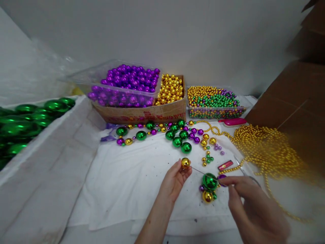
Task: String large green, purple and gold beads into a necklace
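Note:
My left hand (pixel 174 181) is closed in a pinch on a gold bead (pixel 185 163) at the end of a thin wire or needle (pixel 198 170). That wire runs right to a large green bead (pixel 210 181). My right hand (pixel 250 205) pinches the strand beside the green bead, fingertips on a small purple bead (pixel 221 177). Below the green bead hang a gold bead (pixel 207 196) and small purple and green ones. Both hands hover over a white cloth (pixel 127 183).
A finished strand of green, purple and gold beads (pixel 162 132) lies across the cloth. Behind it stand a purple bead tub (pixel 127 84), a gold bead box (pixel 170 88) and a mixed small-bead tub (pixel 213 100). Gold bead chains (pixel 269 152) pile right; green balls (pixel 22 118) left.

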### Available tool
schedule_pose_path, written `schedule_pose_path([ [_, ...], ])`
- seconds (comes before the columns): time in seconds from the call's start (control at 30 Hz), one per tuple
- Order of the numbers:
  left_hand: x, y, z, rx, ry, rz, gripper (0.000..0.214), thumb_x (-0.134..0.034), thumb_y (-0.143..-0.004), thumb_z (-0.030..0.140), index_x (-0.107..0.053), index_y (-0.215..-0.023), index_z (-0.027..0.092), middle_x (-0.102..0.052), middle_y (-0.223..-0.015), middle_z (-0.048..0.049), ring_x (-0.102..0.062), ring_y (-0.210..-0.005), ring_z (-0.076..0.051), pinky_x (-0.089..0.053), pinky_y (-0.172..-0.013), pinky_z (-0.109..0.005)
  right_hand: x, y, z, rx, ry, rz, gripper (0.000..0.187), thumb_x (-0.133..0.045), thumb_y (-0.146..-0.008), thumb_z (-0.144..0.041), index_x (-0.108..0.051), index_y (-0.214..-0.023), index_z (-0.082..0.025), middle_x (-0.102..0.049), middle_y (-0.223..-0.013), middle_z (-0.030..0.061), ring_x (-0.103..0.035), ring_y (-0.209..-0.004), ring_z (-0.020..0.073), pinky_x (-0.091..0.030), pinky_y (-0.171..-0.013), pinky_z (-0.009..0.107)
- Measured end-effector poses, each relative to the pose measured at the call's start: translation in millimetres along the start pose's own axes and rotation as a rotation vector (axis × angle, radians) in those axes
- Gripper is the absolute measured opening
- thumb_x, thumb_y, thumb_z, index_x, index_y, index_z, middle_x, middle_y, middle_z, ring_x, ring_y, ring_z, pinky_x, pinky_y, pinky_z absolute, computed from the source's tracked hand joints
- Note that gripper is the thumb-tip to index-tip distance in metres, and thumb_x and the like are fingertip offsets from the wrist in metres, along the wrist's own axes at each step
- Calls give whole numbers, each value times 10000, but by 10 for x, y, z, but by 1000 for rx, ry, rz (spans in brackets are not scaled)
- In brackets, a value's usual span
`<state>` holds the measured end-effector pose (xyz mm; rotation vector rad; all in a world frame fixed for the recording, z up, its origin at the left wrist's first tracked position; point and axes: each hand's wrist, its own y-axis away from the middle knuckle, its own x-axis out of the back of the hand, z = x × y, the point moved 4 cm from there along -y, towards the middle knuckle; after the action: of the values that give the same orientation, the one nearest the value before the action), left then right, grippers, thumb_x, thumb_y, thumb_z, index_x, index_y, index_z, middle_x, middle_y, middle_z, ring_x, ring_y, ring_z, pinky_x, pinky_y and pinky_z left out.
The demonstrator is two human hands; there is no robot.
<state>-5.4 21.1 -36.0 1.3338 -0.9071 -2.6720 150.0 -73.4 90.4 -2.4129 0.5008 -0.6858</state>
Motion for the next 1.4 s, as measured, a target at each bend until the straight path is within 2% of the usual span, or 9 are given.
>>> schedule_pose_path([
  [0.13,28,23,-7,-13,4,-7,147,-556,-885,189,-639,-908,70,-694,-889,-119,-657,-720,-142,-569,-706,-254,-27,-7,-51,76,166,-108,156,-527,-848,-63,-570,-836,-212,-682,-885,31,-670,-817,125,-445,-503,179],
  [0.2,45,27,-15,-18,2,1,135,-553,-885,186,-631,-919,81,-694,-886,-112,-656,-713,-140,-568,-698,-253,-38,-7,-82,78,216,-103,144,-524,-853,-77,-555,-811,-211,-686,-867,25,-659,-687,103,-424,-462,184],
  [0.33,77,28,-19,-56,-8,22,108,-563,-874,173,-621,-929,100,-695,-886,-101,-656,-703,-140,-565,-676,-250,-109,6,-140,98,253,-128,142,-510,-850,-86,-507,-772,-204,-688,-864,17,-537,-459,46,-396,-423,185],
  [0.5,100,17,-30,-70,-6,23,97,-603,-848,180,-621,-900,101,-694,-868,-95,-653,-702,-143,-564,-678,-255,-234,-19,-186,224,246,-168,126,-481,-839,-67,-489,-826,-192,-677,-834,27,-586,-552,61,-425,-480,166],
  [0.67,108,5,-46,-64,-3,12,107,-628,-829,182,-622,-903,104,-694,-860,-82,-648,-683,-137,-564,-661,-252,-370,-86,-203,309,239,-203,153,-471,-840,-48,-451,-788,-191,-632,-781,30,-594,-657,95,-422,-554,189],
  [0.9,100,5,-55,-62,6,-19,146,-659,-802,181,-611,-919,108,-696,-863,-76,-650,-690,-133,-562,-653,-242,-515,-104,-103,270,200,-263,149,-418,-893,-87,-436,-798,-201,-595,-818,55,-589,-740,135,-405,-579,229],
  [1.07,82,13,-52,-62,-8,-34,167,-668,-799,186,-612,-938,112,-696,-907,-81,-663,-742,-144,-563,-702,-257,-594,-108,-28,254,228,-283,143,-389,-901,-101,-446,-819,-204,-580,-795,45,-572,-716,139,-391,-583,252],
  [1.23,37,37,-48,-52,33,-32,129,-637,-819,173,-629,-928,103,-697,-906,-84,-661,-744,-143,-556,-682,-241,-703,-54,79,235,206,-310,136,-393,-911,-107,-454,-821,-187,-569,-791,50,-572,-729,150,-400,-603,256],
  [1.4,-42,118,-25,0,73,-44,145,-582,-854,151,-646,-983,131,-694,-951,-68,-649,-766,-124,-539,-661,-210,-798,44,302,59,172,-346,169,-372,-927,-118,-480,-816,-185,-532,-761,26,-539,-679,135,-392,-603,245],
])
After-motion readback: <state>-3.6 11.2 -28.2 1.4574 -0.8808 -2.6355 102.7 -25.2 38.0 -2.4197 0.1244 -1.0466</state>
